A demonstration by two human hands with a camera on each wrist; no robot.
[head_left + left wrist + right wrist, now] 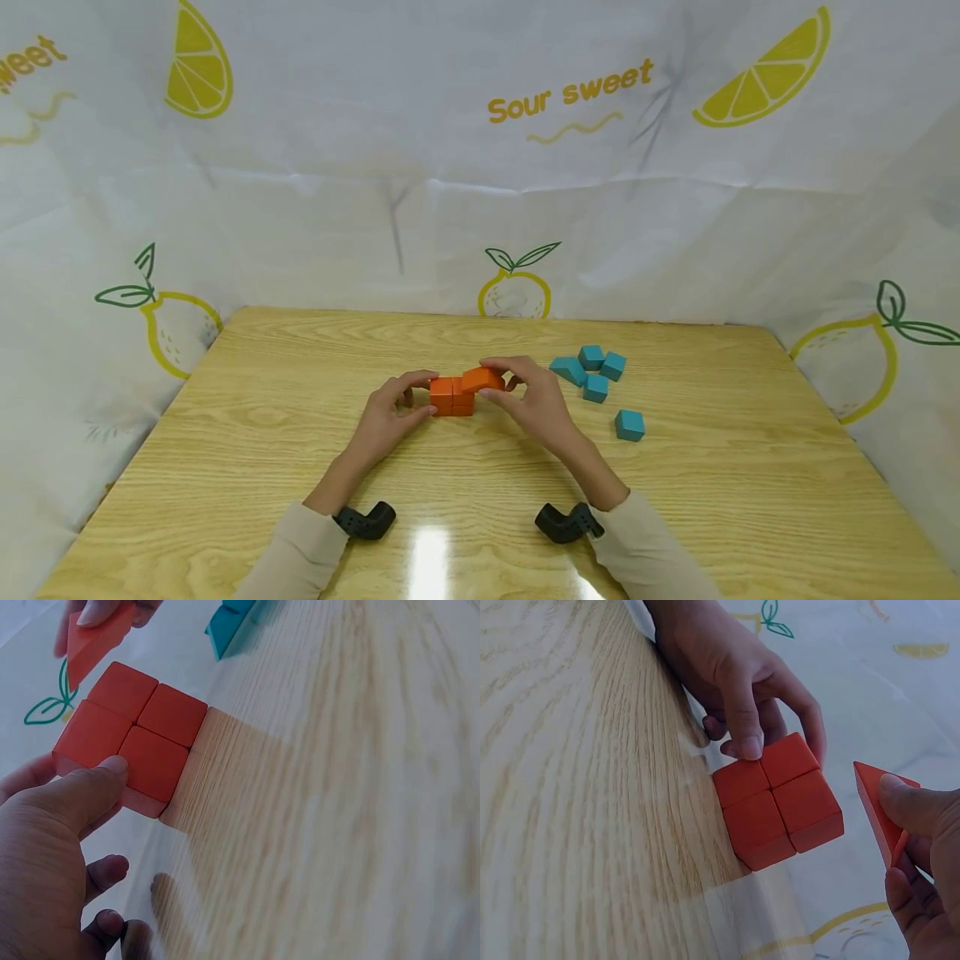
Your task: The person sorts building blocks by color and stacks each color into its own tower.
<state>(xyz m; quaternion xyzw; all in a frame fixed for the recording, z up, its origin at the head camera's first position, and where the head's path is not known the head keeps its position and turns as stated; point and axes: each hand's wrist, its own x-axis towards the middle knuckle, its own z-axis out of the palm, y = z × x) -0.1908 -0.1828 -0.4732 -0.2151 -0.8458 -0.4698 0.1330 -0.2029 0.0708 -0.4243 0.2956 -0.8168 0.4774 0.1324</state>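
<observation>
Orange cubes (441, 397) stand on the table in two layers of two, their faces flush. My left hand (388, 417) grips this stack at its left end; in the left wrist view the thumb (90, 787) presses the near face. Between thumb and fingers, my right hand (542, 407) pinches an orange triangular block (482, 380). The right wrist view has this block (877, 802) beside the stack's upper right edge, with a gap between them. Its long flat side faces the stack there.
Right of the hands lie several teal cubes (596, 387) and a teal triangular block (567, 370). One teal cube (629, 425) sits apart, nearer the front. A white cloth (337, 233) with lemon prints hangs behind the wooden table (300, 358).
</observation>
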